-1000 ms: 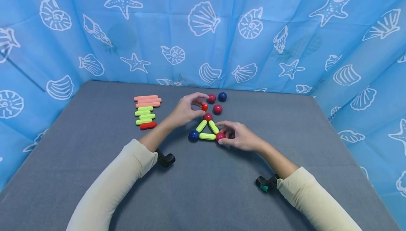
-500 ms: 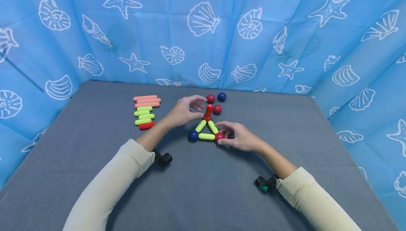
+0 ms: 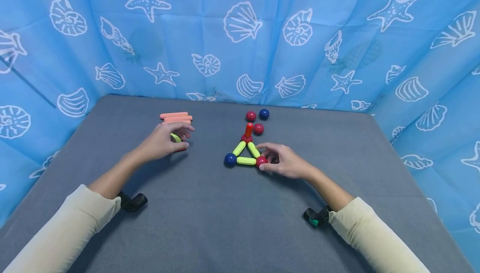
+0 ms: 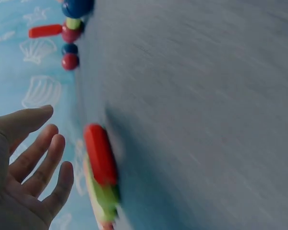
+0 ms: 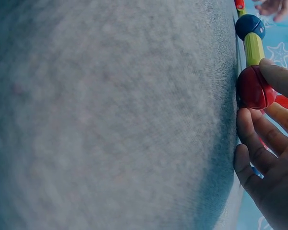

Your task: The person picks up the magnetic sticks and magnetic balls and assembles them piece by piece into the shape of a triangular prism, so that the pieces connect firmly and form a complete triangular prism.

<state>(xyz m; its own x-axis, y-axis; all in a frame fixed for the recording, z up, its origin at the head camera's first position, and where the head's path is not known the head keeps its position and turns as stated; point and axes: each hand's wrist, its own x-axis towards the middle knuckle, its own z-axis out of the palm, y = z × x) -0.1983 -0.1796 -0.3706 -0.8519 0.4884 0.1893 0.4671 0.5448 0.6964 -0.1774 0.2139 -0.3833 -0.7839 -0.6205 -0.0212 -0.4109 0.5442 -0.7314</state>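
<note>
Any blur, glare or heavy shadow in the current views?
Head: mostly sharp and evenly lit, with soft shadow beside the left hand and a small glint on the blue ball; left wrist: the near red stick is blurred, with shadow alongside; right wrist: the table looks soft and grainy, the nearest red ball crisper.

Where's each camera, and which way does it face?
Head: on the head, facing forward and down at the table; left hand and right hand show.
Left wrist: worn there, facing past the left hand toward a red stick.
Right wrist: worn there, facing the right hand holding a red ball; left hand also shows.
Shared: head and right wrist show that ball.
</note>
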